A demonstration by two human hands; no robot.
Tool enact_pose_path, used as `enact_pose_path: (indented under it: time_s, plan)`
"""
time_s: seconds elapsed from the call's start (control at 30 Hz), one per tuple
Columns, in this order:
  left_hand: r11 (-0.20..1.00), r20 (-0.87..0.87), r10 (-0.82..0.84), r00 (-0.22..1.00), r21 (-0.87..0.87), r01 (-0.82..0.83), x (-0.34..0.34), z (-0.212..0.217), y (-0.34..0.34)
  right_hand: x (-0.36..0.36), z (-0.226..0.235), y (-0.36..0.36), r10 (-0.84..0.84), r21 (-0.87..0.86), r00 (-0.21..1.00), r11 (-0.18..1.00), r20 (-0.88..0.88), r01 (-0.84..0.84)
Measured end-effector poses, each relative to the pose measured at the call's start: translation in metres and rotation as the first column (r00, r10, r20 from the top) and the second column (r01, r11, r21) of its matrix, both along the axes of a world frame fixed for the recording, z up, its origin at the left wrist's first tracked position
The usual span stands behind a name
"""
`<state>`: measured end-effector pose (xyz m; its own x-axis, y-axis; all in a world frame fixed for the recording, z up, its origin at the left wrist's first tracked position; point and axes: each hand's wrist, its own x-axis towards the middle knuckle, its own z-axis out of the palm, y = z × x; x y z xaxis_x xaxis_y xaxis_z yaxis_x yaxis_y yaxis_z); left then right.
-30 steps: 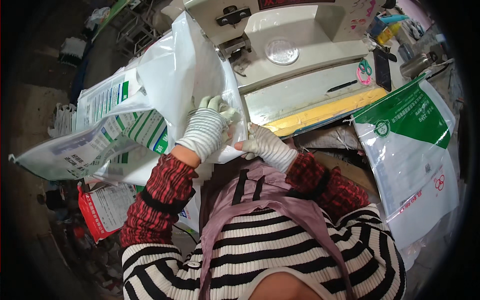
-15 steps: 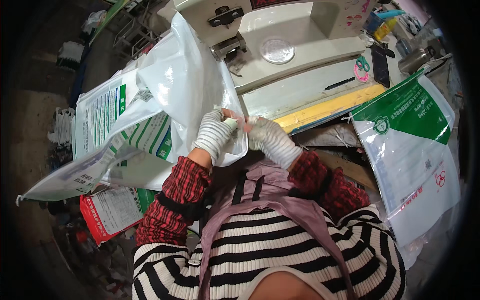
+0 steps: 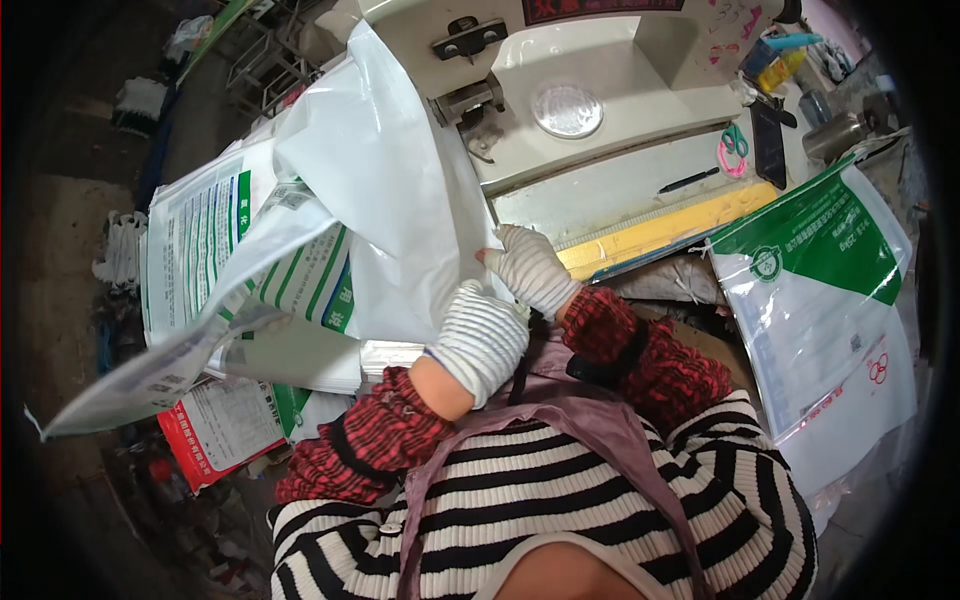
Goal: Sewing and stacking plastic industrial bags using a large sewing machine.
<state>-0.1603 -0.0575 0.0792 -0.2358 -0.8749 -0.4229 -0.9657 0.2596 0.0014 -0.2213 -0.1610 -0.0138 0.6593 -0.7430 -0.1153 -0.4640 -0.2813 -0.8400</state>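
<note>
A large white plastic bag with green and blue print lies across a stack of similar bags, its right edge running down past the sewing machine to my hands. Both hands wear white striped gloves with fingertips bare. My left hand is closed at the bag's near right corner, back of the hand upward, most of its fingers hidden underneath. Just beyond it, my right hand points left, its fingertips closed on the bag's right edge.
On the machine's table lie a black pen, green-and-pink scissors and a phone. A yellow strip edges the table. Another green-and-white bag hangs at right; a red-and-white bag lies lower left.
My left hand has come down toward my body and turned its back up. My right hand has shifted slightly up and to the right. The bag's near edge has folded in.
</note>
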Motion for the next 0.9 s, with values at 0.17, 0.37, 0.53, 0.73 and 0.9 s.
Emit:
enact_pose_path:
  time_s: [0.17,0.37,0.53,0.73,0.9]
  plan:
    - [0.952,-0.031,0.042,0.999,-0.303,-0.049,0.005,-0.025,-0.023,0.013,0.007,-0.023,0.067,0.072,0.996,0.995,0.065,-0.072]
    - [0.993,0.076,-0.073,0.994,-0.084,0.079,0.051,-0.002,-0.067,0.040,0.016,-0.048,0.050,0.345,0.999,0.937,0.005,-0.049]
    - [0.970,-0.144,0.111,0.983,-0.198,-0.139,0.125,-0.032,-0.090,0.031,0.024,-0.035,-0.166,0.715,0.970,0.699,0.175,-0.009]
    - [0.895,0.036,0.303,0.952,-0.354,-0.272,0.197,-0.093,-0.109,0.049,0.046,-0.033,-0.043,0.288,0.925,0.955,0.378,-0.073]
    - [0.793,-0.405,0.102,0.909,-0.518,-0.320,0.156,-0.071,-0.049,0.096,0.134,-0.018,0.152,-0.165,0.744,0.985,0.651,-0.057]
